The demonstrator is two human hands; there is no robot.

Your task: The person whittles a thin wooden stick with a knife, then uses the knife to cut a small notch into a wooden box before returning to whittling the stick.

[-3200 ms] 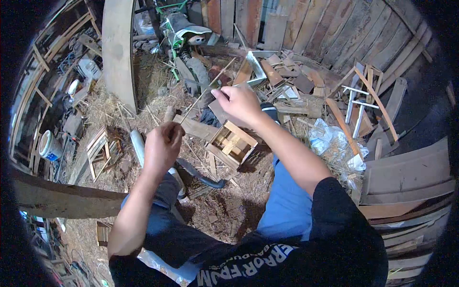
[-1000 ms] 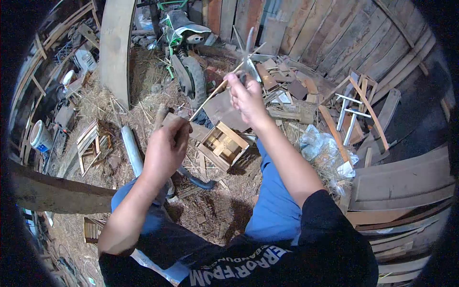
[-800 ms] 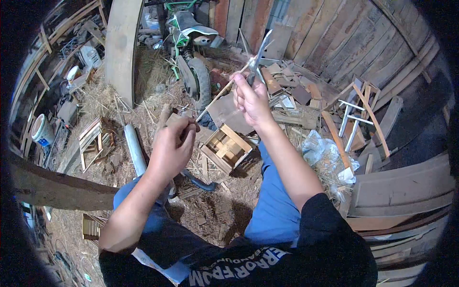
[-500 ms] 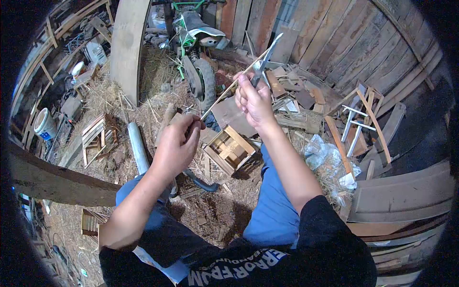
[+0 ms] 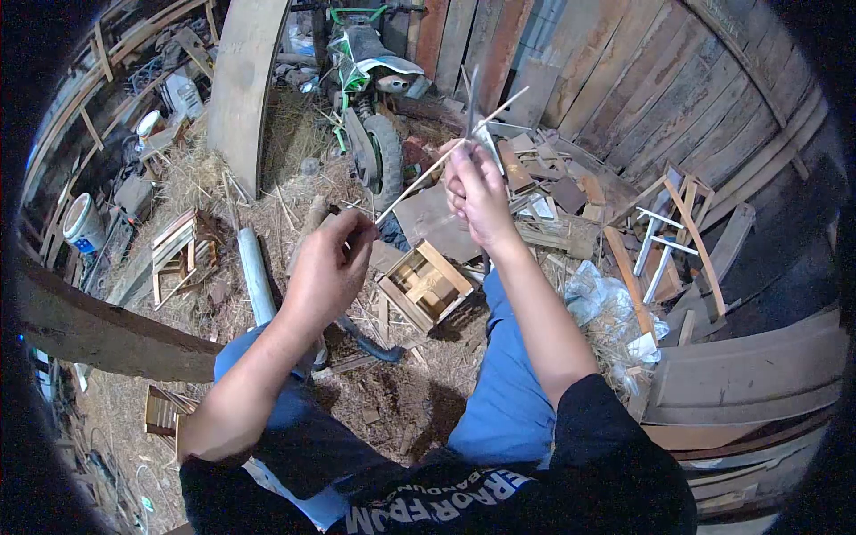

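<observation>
A thin pale wooden stick (image 5: 417, 185) runs diagonally between my hands, its far end pointing up and right. My left hand (image 5: 337, 250) pinches the near end of it. My right hand (image 5: 477, 185) is closed round a knife, with the stick passing at its fingers. The blade (image 5: 475, 98) stands nearly upright, crosses the stick and looks blurred. Below the hands, between my knees, a small wooden box frame (image 5: 425, 286) rests on the straw-covered ground.
A motorbike wheel (image 5: 385, 160) stands beyond my hands. Wood scraps (image 5: 553, 174) and a plastic bag (image 5: 597, 299) lie to the right. At the left are a white bucket (image 5: 85, 223), a slatted wooden frame (image 5: 178, 254) and a grey pole (image 5: 257, 276).
The knife blade has swung from leaning right along the stick to nearly upright across it. My right hand has turned slightly. My left hand keeps its pinch on the stick.
</observation>
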